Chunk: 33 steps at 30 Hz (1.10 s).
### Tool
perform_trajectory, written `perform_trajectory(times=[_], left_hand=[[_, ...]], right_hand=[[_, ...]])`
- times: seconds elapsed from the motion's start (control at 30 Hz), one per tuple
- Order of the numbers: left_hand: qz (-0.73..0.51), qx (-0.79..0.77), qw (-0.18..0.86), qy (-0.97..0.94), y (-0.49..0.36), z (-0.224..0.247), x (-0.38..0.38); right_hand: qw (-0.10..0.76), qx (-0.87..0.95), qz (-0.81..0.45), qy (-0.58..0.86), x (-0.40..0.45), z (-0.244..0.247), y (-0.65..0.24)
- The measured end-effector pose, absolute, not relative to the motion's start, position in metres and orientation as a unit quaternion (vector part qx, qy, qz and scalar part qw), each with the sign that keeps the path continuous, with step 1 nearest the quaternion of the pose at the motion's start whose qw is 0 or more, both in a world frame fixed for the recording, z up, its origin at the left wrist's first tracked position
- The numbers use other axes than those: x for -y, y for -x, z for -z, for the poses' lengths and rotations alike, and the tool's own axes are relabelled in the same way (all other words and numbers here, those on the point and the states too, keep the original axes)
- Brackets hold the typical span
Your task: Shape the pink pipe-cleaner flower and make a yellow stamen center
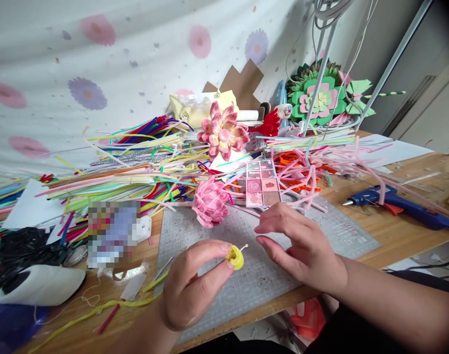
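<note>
One yellow curl (236, 259), perhaps chenille, pinched between tips of left grip (187, 287), right grip (307, 248) parted nearby

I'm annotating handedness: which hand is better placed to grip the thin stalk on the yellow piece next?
Probably the right hand: it looks empty and open, close to the thin stalk. The left hand is pinching the yellow piece.

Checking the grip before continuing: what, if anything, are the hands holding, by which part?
The left hand pinches the yellow piece by its left edge, between thumb and forefinger; the right hand holds nothing visible.
</note>
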State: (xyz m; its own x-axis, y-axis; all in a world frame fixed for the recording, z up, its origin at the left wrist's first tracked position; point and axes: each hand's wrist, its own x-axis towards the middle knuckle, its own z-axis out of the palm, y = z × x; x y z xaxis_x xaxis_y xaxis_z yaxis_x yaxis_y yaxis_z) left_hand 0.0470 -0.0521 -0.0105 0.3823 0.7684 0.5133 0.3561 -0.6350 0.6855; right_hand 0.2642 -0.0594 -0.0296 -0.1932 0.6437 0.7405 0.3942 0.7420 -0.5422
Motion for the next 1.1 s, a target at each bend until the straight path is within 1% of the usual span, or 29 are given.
perform_trajectory(times=[0.07, 0.17, 0.23, 0.33, 0.43, 0.5, 0.63, 0.7, 0.87, 0.97, 1.1], left_hand=[[-0.417, -0.341, 0.214, -0.815, -0.047, 0.010, 0.051], [-0.384, -0.316, 0.160, -0.853, -0.046, 0.014, 0.050], [-0.371, -0.305, 0.137, -0.866, -0.046, 0.018, 0.048], [-0.372, -0.305, 0.153, -0.863, -0.049, 0.023, 0.045], [-0.363, -0.335, 0.212, -0.843, -0.053, 0.029, 0.042], [-0.347, -0.387, 0.288, -0.804, -0.054, 0.033, 0.039], [-0.305, -0.495, 0.498, -0.643, -0.052, 0.039, 0.032], [-0.298, -0.517, 0.549, -0.585, -0.048, 0.039, 0.029], [-0.277, -0.519, 0.586, -0.557, -0.043, 0.034, 0.027], [-0.258, -0.504, 0.603, -0.562, -0.044, 0.033, 0.029], [-0.232, -0.496, 0.610, -0.574, -0.046, 0.038, 0.028]], right_hand=[[0.524, 0.733, -0.250, 0.353, 0.059, 0.031, -0.263], [0.472, 0.667, -0.471, 0.332, 0.059, 0.034, -0.260], [0.445, 0.642, -0.542, 0.309, 0.060, 0.036, -0.258], [0.426, 0.656, -0.530, 0.328, 0.061, 0.039, -0.252], [0.398, 0.668, -0.491, 0.393, 0.059, 0.044, -0.245], [0.369, 0.668, -0.481, 0.430, 0.057, 0.048, -0.241], [0.333, 0.675, -0.470, 0.461, 0.053, 0.054, -0.241], [0.324, 0.686, -0.457, 0.464, 0.051, 0.056, -0.243], [0.293, 0.697, -0.457, 0.469, 0.046, 0.061, -0.243], [0.290, 0.699, -0.462, 0.463, 0.046, 0.062, -0.236], [0.273, 0.713, -0.431, 0.481, 0.047, 0.059, -0.229]])
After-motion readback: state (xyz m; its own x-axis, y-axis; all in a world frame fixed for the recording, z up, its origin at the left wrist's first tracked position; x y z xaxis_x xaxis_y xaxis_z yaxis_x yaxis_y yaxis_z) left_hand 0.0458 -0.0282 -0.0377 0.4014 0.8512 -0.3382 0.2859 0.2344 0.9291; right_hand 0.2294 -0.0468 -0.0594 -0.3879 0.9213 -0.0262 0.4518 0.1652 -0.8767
